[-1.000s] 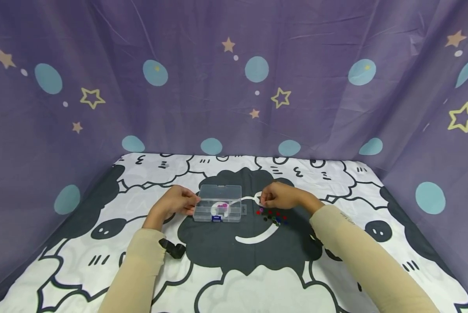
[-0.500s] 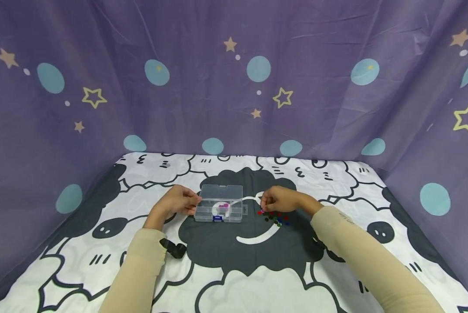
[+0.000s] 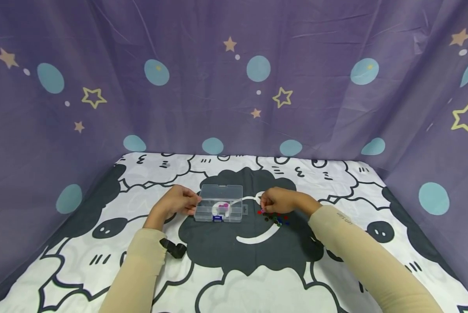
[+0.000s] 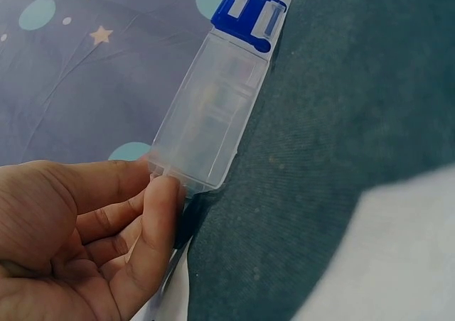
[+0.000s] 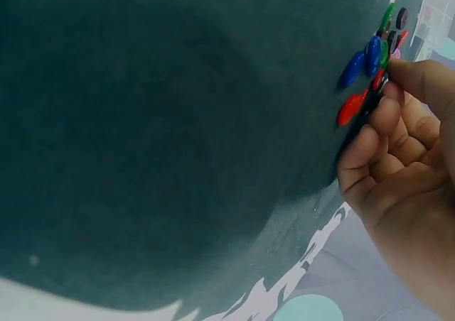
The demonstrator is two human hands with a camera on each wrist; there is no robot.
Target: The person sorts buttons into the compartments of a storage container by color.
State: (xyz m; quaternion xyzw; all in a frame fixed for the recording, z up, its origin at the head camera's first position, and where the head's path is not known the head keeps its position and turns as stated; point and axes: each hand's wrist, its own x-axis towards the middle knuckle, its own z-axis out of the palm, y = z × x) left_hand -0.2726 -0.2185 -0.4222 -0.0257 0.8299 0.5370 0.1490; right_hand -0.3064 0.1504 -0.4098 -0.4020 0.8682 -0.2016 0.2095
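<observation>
A clear plastic compartment box (image 3: 218,213) with a blue latch (image 4: 249,15) stands with its lid raised. Several pink buttons (image 3: 223,205) lie inside it. My left hand (image 3: 179,200) pinches the box's left edge between thumb and fingers. To the right of the box, my right hand (image 3: 277,200) reaches down to a loose group of small buttons with its fingers curled. A purple-pink button (image 3: 263,211) shows at its fingertips, mostly hidden. Red (image 5: 350,109), blue (image 5: 353,69), green and dark buttons lie beside the fingers.
A sheep-patterned cloth (image 3: 253,287) covers the table. A small black object (image 3: 174,248) is beside the left sleeve. Purple curtains (image 3: 218,117) with stars and ovals close off the back and sides.
My right hand has lowered slightly over the purple-pink button, which is now more covered by its fingertips. The left hand and box have stayed put.
</observation>
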